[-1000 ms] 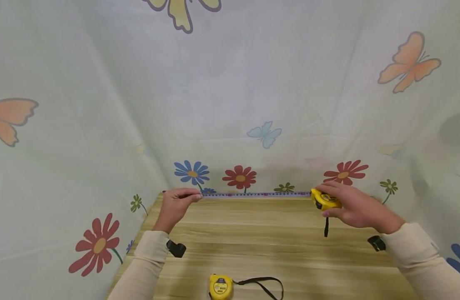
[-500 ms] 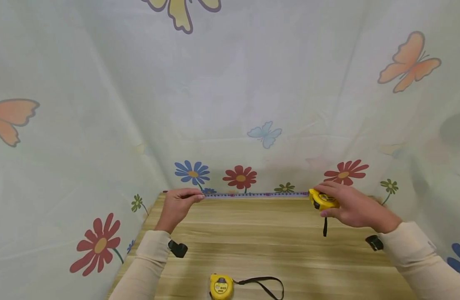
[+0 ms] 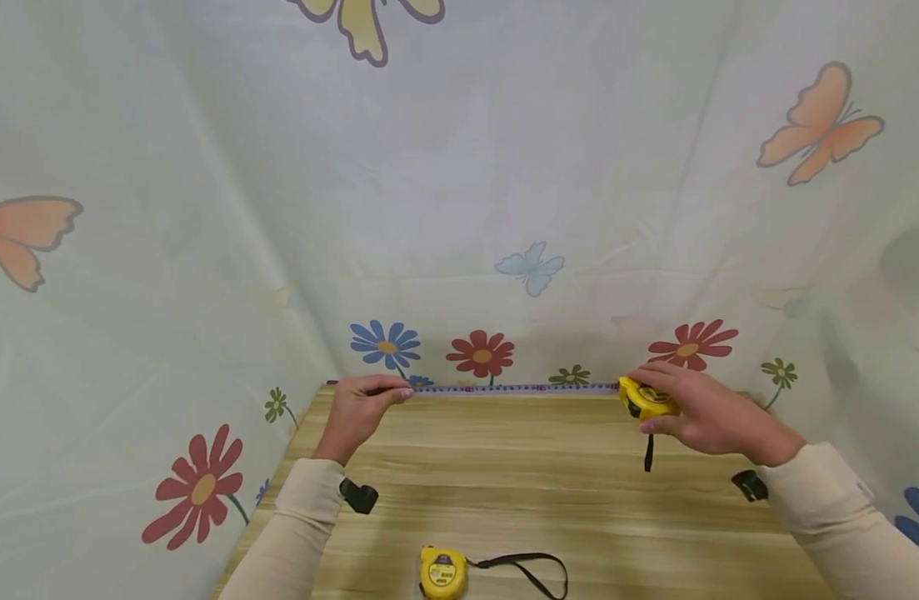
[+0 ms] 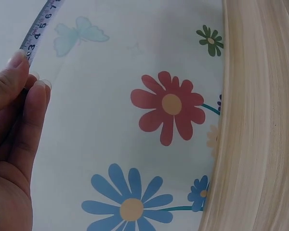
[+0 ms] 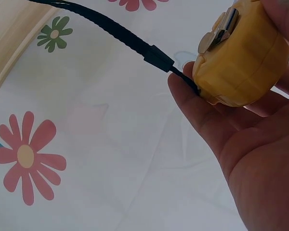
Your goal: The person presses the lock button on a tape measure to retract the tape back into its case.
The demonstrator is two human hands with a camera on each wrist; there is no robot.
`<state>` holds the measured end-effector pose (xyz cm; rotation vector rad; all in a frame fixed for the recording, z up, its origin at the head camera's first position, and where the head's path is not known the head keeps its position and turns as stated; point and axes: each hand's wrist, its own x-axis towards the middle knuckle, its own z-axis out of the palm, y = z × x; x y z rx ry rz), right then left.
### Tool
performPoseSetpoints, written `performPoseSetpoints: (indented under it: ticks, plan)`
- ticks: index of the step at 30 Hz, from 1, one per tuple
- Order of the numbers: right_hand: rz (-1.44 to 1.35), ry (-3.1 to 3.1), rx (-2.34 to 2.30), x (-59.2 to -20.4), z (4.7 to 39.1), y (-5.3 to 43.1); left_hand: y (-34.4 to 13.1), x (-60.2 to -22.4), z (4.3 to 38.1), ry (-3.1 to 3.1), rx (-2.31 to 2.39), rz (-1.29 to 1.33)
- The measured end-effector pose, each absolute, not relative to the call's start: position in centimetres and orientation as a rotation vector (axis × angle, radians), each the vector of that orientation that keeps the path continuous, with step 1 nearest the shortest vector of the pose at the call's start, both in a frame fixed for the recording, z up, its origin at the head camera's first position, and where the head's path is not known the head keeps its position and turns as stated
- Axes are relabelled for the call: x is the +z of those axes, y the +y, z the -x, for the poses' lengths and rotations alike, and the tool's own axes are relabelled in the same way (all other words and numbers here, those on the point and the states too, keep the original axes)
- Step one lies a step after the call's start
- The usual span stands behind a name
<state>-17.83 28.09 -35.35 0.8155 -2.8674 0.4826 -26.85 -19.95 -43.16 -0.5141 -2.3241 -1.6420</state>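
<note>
A yellow tape measure (image 3: 649,397) is gripped in my right hand (image 3: 710,414), its black strap hanging below. From its case the white tape blade (image 3: 515,389) runs out level to the left. My left hand (image 3: 359,412) pinches the blade near its free end between thumb and fingers. In the left wrist view the blade (image 4: 38,31) shows printed numbers beyond the thumb of the left hand (image 4: 14,125). The right wrist view has the yellow case (image 5: 248,57) held in the right hand (image 5: 253,149), with the strap (image 5: 111,26) trailing off.
A second yellow tape measure (image 3: 442,573) with a looped black strap (image 3: 530,560) lies at the front of the wooden table (image 3: 504,483). A pale curtain (image 3: 459,192) printed with flowers and butterflies hangs behind the table and on both sides.
Between the earlier frames and now my left hand has shifted slightly right, and the exposed blade looks a little shorter. My right hand has moved slightly left. The second tape measure lies still.
</note>
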Motion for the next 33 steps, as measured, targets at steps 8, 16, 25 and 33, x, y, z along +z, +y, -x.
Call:
performPoseSetpoints:
  ticks: [8, 16, 25, 33]
  plan:
    - [-0.827, -2.864, 0.48, -35.22, 17.93, 28.02, -19.67, -43.1, 26.99, -2.338, -1.641, 0.524]
    - [-0.819, -2.873, 0.497, -35.32, 17.94, 27.78, -19.6, -43.34, 26.99, -2.338, -1.643, 0.542]
    - [-0.815, -2.873, 0.51, -35.29, 17.83, 27.66, -19.32, -43.21, 26.79, -2.34, -1.639, 0.551]
    - [-0.807, -2.871, 0.491, -35.28, 17.84, 27.67, -19.08, -42.86, 26.53, -2.352, -1.625, 0.558]
